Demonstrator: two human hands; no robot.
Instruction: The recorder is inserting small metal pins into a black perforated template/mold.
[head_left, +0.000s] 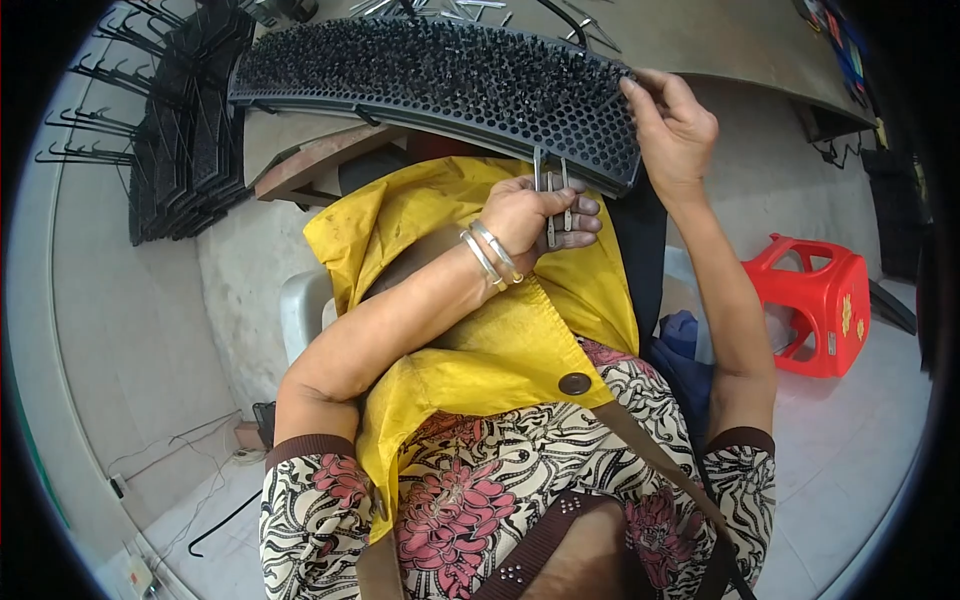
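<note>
A long black tray (pixel 590 140) full of round holes lies across the work surface in front of me. Small dark upright pieces (pixel 420 60) crowd most of it, while the strip along its near edge shows bare holes. My left hand (pixel 545 215) is closed below the tray's near edge, with slim silver metal strips (pixel 551 210) lying across its fingers. Their exact kind is unclear. At the tray's far right corner, my right hand (pixel 675 135) has thumb and forefinger pinched together; whatever is between the fingertips is too small to make out.
Stacked black racks with long hooks (pixel 185 130) stand at the left. Loose silver metal pieces (pixel 480 8) lie behind the tray on the table (pixel 700 35). A red plastic stool (pixel 835 310) stands at the right. A yellow apron (pixel 450 370) covers my lap.
</note>
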